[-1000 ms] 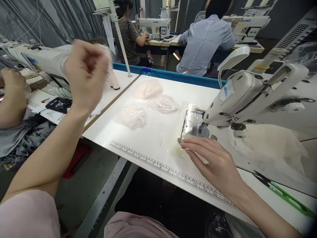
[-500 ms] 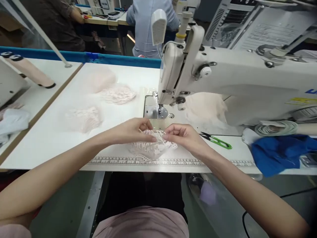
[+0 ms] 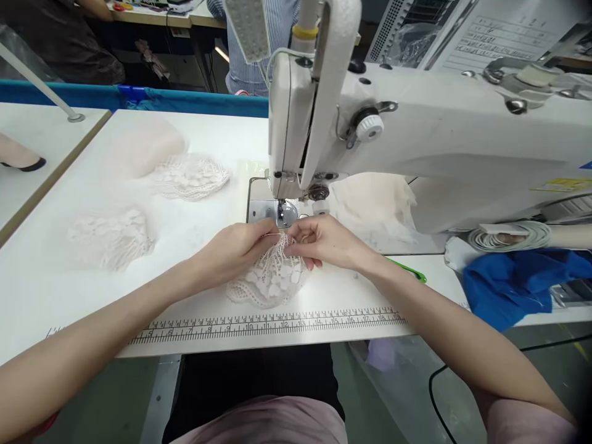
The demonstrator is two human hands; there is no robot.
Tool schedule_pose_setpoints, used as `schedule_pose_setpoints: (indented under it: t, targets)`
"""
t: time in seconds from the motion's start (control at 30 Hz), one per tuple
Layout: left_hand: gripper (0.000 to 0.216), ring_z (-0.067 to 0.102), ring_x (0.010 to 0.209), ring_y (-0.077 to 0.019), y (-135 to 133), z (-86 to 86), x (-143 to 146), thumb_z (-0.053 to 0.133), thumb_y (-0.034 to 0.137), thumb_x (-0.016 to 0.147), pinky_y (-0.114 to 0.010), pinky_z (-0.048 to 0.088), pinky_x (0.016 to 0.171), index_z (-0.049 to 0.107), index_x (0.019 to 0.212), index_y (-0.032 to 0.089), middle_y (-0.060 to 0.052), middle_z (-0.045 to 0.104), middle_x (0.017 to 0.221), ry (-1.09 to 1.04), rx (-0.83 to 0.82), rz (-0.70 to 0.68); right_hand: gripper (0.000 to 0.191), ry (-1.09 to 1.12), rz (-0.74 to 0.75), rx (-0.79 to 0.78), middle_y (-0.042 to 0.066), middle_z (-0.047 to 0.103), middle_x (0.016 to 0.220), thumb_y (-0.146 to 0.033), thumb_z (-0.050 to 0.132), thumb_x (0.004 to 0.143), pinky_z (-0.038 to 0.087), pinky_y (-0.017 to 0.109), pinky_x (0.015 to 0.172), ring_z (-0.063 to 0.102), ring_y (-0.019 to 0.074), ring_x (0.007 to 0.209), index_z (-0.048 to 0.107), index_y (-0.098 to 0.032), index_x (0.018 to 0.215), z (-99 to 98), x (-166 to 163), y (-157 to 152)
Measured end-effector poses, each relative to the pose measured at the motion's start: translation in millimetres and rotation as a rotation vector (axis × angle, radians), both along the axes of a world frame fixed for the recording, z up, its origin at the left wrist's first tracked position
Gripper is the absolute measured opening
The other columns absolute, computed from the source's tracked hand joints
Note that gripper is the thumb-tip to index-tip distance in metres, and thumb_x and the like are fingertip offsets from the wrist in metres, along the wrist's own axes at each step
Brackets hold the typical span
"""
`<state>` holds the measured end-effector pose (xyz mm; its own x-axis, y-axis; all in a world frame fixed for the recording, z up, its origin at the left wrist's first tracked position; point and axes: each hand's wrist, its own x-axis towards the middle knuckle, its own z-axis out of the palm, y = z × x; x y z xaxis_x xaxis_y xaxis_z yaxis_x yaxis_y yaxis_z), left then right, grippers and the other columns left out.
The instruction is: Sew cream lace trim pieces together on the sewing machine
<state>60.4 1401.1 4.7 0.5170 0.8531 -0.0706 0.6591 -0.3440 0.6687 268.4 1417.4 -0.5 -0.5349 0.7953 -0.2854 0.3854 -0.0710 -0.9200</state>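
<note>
A white lace piece (image 3: 271,277) with a scalloped edge lies on the table just in front of the sewing machine's needle plate (image 3: 259,209). My left hand (image 3: 240,246) pinches its upper left edge, the thumb and fingers pressed together. On the other side, my right hand (image 3: 321,242) grips the upper right edge between thumb and forefinger, its other fingers curled below. Both hands are close together, right below the presser foot (image 3: 281,213). The lace fans out toward the table's front edge. It appears apart from the foot.
The sewing machine (image 3: 416,129) fills the right side. More lace pieces (image 3: 192,177) and pale mesh (image 3: 143,148) lie at left. Green thread snips (image 3: 409,269) lie partly behind my right forearm, near blue cloth (image 3: 522,280). A printed ruler (image 3: 268,325) runs along the front edge.
Both hands have moved up toward the needle plate with the lace, which now hangs spread below them. The view has shifted closer to the machine.
</note>
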Motion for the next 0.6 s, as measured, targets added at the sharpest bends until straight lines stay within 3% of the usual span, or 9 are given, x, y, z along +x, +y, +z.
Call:
schedule_pose_setpoints:
  t: [0.1, 0.3, 0.43, 0.6]
  targets:
    - [0.022, 0.043, 0.042, -0.0080, 1, -15.6, -3, 0.050, 0.037, 0.097, -0.020, 0.030, 0.043, 0.054, 0.087, 0.018, 0.007, 0.051, 0.053, 0.022, 0.222, 0.044, 0.009, 0.041, -0.034, 0.048, -0.004, 0.063, 0.057, -0.025, 0.070, 0.079, 0.051, 0.024, 0.055, 0.062, 0.0112, 0.054, 0.064, -0.018, 0.080, -5.1, -3, 0]
    - [0.018, 0.057, 0.050, -0.0093, -1, -31.9, -11, 0.051, 0.031, 0.099, -0.020, 0.040, 0.050, 0.063, 0.094, 0.019, 0.004, 0.065, 0.061, -0.041, 0.663, -0.026, 0.007, -0.020, -0.108, 0.489, -0.004, 0.063, 0.068, -0.020, 0.062, 0.086, 0.050, 0.021, 0.055, 0.060, 0.0096, 0.060, 0.062, -0.020, 0.093, -10.3, -6, -16]
    - [0.018, 0.054, 0.047, -0.0088, -2, -28.7, -11, 0.048, 0.024, 0.100, -0.020, 0.041, 0.050, 0.064, 0.100, 0.018, 0.005, 0.061, 0.055, -0.076, 0.730, -0.047, 0.012, 0.003, -0.063, 0.619, -0.004, 0.061, 0.071, -0.018, 0.057, 0.090, 0.052, 0.021, 0.057, 0.061, 0.0092, 0.060, 0.058, -0.022, 0.102, -14.6, -7, -22]
    - [0.013, 0.053, 0.046, -0.0078, -2, -28.4, -10, 0.051, 0.022, 0.099, -0.019, 0.042, 0.050, 0.063, 0.098, 0.017, 0.005, 0.064, 0.058, -0.104, 0.747, -0.058, 0.016, 0.031, -0.036, 0.628, -0.005, 0.061, 0.071, -0.017, 0.055, 0.092, 0.053, 0.020, 0.057, 0.061, 0.0090, 0.060, 0.054, -0.022, 0.106, -16.9, -7, -23]
